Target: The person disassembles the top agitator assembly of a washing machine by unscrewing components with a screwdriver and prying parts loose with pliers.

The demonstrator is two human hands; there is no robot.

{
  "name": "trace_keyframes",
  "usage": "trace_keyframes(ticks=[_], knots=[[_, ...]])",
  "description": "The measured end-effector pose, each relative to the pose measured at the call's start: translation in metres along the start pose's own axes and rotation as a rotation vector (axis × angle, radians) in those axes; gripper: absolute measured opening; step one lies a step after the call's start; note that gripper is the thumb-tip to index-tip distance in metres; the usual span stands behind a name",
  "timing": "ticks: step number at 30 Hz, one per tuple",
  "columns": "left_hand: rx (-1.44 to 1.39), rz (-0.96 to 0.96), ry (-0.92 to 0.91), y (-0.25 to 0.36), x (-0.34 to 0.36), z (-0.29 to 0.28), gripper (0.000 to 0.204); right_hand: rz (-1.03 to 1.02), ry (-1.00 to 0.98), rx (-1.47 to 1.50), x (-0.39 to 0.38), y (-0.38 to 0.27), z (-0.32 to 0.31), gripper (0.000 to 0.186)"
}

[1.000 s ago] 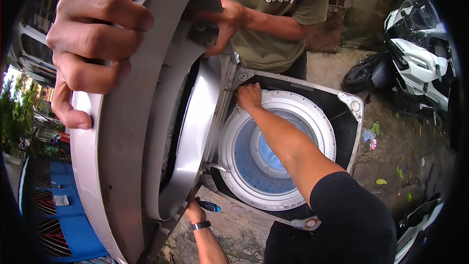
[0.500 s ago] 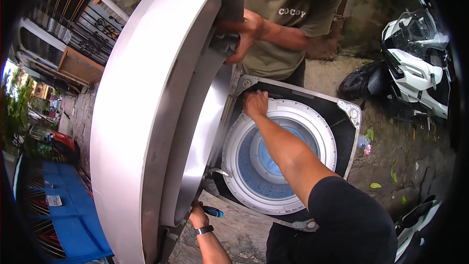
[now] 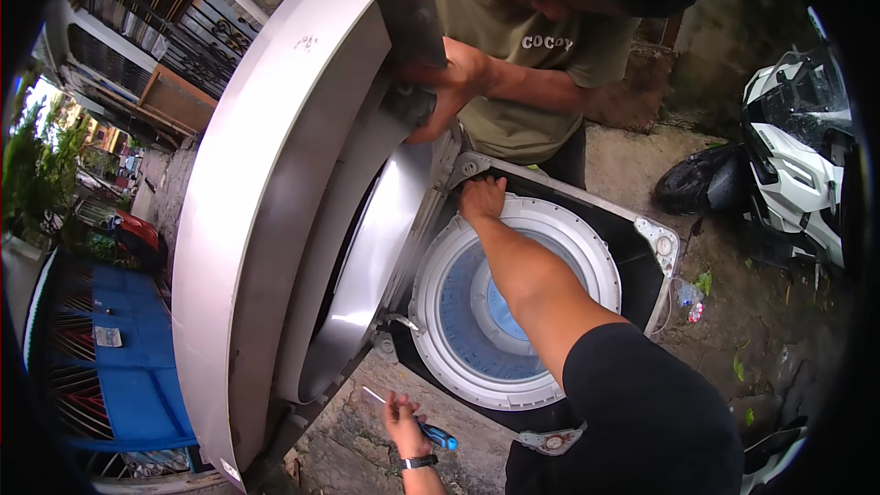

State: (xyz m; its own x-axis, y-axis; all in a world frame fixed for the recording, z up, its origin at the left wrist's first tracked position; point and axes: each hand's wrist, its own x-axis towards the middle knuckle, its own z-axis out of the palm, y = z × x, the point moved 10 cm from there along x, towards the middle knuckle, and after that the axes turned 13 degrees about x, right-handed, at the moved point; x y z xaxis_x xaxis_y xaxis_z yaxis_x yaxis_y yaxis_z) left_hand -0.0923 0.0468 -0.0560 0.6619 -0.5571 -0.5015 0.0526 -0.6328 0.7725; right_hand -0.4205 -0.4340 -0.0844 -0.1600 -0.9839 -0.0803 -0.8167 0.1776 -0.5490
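My left hand (image 3: 405, 423), with a dark band at its wrist, is closed round a screwdriver (image 3: 440, 437) with a blue and black handle. Its metal shaft sticks out toward the raised lid assembly. My right hand (image 3: 483, 199) reaches across the open washing machine to the far left part of the tub's rim (image 3: 600, 261). Its fingers curl down into the dark gap between tub and cabinet, so what they grip is hidden. Beside the tub stands the washer's large pale top cover (image 3: 266, 156), tilted up on its side. A co-worker's hand (image 3: 449, 87) holds its upper end.
The co-worker in a green shirt (image 3: 522, 119) leans over the far side. A metal corner bracket (image 3: 660, 243) sits on the cabinet frame. A white motorcycle (image 3: 802, 156) is parked at the right. Blue panels (image 3: 137, 348) stand at the left, over rough stone ground (image 3: 357, 440).
My left hand has drawn away from the cover's lower edge, toward me, with the screwdriver still in it. My right hand stays at the tub's rim. The whole view has shifted slightly.
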Motion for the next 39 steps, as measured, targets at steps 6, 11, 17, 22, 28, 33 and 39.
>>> trace_keyframes(ticks=[6,11,17,22,28,33,39], knots=[[0.088,-0.058,-0.286,-0.045,-0.056,0.074,0.055,-0.199,0.206,0.135,-0.026,0.008,-0.018,0.022],[-0.020,-0.058,-0.483,-0.053,-0.097,0.140,0.052,-0.289,0.140,0.222,-0.061,0.031,-0.058,0.037],[-0.259,-0.026,-0.522,0.015,-0.152,0.212,0.060,-0.345,-0.525,0.640,-0.304,0.053,-0.101,0.053],[-0.134,-0.175,-0.927,0.025,-0.263,0.306,0.070,-0.072,-0.423,0.696,-0.451,0.173,-0.204,0.066],[0.117,-0.054,-1.363,-0.031,-0.345,0.336,0.074,0.118,-0.306,0.571,-0.514,0.251,-0.244,0.056],[0.397,0.391,-1.223,-0.021,-0.303,0.314,0.073,0.354,-0.358,0.756,-0.525,0.241,-0.229,0.062],[0.880,1.067,-0.244,0.008,-0.193,0.230,0.042,-0.199,-0.464,0.338,-0.381,0.144,-0.183,0.050]])
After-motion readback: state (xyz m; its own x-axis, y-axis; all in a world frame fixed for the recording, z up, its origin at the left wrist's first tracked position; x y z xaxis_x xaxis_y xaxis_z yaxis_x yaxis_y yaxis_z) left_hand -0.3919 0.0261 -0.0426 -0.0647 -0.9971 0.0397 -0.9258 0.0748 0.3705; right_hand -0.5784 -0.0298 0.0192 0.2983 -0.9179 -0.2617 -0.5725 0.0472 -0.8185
